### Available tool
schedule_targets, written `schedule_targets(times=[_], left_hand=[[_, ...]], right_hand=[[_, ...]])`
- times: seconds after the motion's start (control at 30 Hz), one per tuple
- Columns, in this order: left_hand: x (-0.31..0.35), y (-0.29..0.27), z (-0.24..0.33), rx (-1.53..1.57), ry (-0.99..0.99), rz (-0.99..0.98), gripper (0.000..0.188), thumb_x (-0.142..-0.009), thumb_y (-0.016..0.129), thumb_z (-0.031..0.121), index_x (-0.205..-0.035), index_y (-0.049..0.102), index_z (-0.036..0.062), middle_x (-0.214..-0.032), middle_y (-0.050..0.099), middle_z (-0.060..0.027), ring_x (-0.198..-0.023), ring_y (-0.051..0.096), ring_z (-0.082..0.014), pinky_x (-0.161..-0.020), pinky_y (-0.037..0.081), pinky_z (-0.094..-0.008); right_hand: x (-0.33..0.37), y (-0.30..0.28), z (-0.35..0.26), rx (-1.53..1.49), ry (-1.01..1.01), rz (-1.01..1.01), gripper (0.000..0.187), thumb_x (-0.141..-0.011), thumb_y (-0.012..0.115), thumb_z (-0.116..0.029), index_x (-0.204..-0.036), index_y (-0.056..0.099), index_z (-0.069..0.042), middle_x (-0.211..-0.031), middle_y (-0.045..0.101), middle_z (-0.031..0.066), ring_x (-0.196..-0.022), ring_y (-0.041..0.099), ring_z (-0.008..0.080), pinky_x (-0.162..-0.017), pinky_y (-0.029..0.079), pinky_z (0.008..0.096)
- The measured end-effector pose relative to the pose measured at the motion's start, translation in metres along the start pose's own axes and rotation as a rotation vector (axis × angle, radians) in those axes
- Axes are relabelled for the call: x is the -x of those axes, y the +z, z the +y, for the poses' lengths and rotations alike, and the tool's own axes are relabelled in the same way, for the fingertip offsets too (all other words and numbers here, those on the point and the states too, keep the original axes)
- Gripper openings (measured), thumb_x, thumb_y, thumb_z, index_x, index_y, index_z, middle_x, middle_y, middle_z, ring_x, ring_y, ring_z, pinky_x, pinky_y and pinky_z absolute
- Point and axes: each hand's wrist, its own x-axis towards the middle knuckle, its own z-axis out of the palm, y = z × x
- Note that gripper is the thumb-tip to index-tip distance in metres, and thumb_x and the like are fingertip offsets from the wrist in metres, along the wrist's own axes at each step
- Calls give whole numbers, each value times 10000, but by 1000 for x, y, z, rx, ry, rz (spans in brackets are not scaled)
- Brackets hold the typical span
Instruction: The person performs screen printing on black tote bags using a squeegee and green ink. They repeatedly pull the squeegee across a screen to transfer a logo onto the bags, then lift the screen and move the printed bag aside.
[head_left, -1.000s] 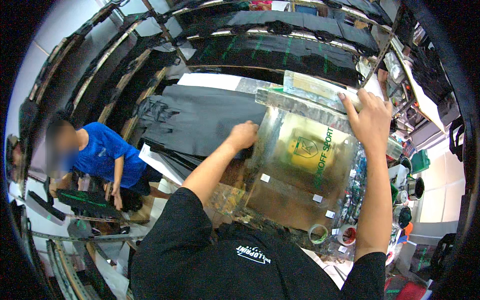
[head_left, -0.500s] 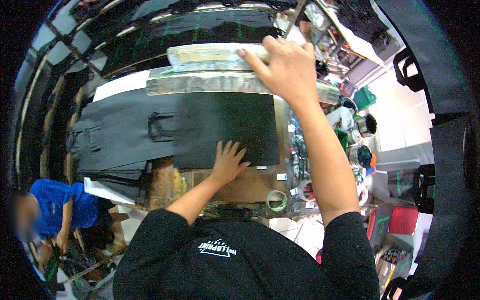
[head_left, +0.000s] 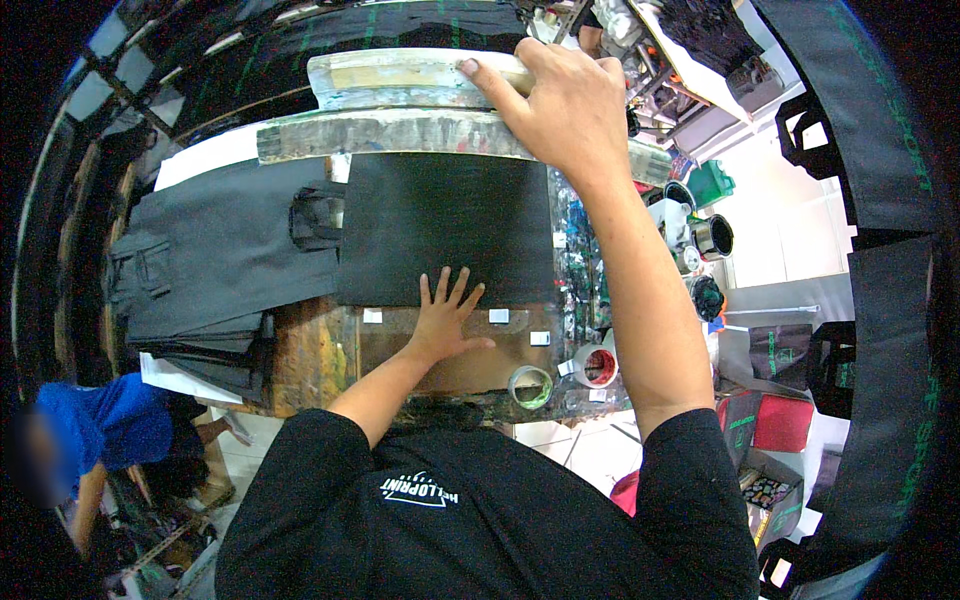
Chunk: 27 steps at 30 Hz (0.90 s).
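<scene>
My left hand [head_left: 445, 315] lies open with fingers spread, its fingertips on the near edge of a flat black fabric bag [head_left: 450, 220] and its palm over the brown board [head_left: 400, 355]. The bag's handle [head_left: 316, 216] sticks out to the left. At the far side my right hand [head_left: 570, 110] is closed round the right end of a long pale squeegee [head_left: 400, 80] stained with ink. Just in front of it runs a grey, paint-smeared wooden frame bar [head_left: 390, 134], beneath my right wrist. My right fingertips are partly hidden.
More black bags [head_left: 220, 240] are laid out to the left. A white cup with red inside [head_left: 597, 367] and a tape roll [head_left: 530, 387] stand near the front edge. Cans [head_left: 712, 237] line the right side. A person in blue [head_left: 120, 425] is at lower left.
The view has shifted, so the bench appears higher and further left. My left hand has slid nearer, from well onto the black bag to its near edge. The right hand keeps its grip.
</scene>
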Motion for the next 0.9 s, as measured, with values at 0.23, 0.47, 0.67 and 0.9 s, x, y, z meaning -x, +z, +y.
schedule_targets(times=[0.23, 0.47, 0.67, 0.9], left_hand=[[10, 12, 5, -1, 5, 1, 1205, -737, 540, 957, -1655, 368, 197, -1749, 185, -202, -1604, 87, -500, -1203, -9, -781], [31, 0, 4, -20, 31, 60, 1161, -790, 508, 937, -1654, 364, 176, -1746, 167, -222, -1605, 67, -490, -1192, -2, -794], [52, 5, 20, 6, -96, 38, 1133, -814, 483, 930, -1671, 332, 204, -1759, 112, -211, -1608, 8, -486, -1153, -33, -832], [52, 1, 10, 2, -100, 30, 1105, -830, 444, 931, -1675, 327, 229, -1766, 96, -197, -1613, 21, -476, -1170, -47, -816]], right_hand=[[5, 0, -2, 2, -7, 1, 690, -955, 551, -710, -837, 726, -52, -813, 742, 163, -812, 727, 353, -785, 450, 539], [6, 2, -3, 15, -15, -8, 692, -960, 545, -712, -849, 726, -53, -837, 747, 166, -834, 729, 352, -821, 449, 546], [9, -1, -5, 9, -7, -15, 670, -974, 529, -705, -862, 724, -75, -857, 748, 167, -874, 736, 341, -860, 445, 546], [8, 0, -6, 43, -13, -18, 667, -972, 533, -711, -862, 721, -81, -780, 737, 169, -818, 737, 355, -853, 462, 551]])
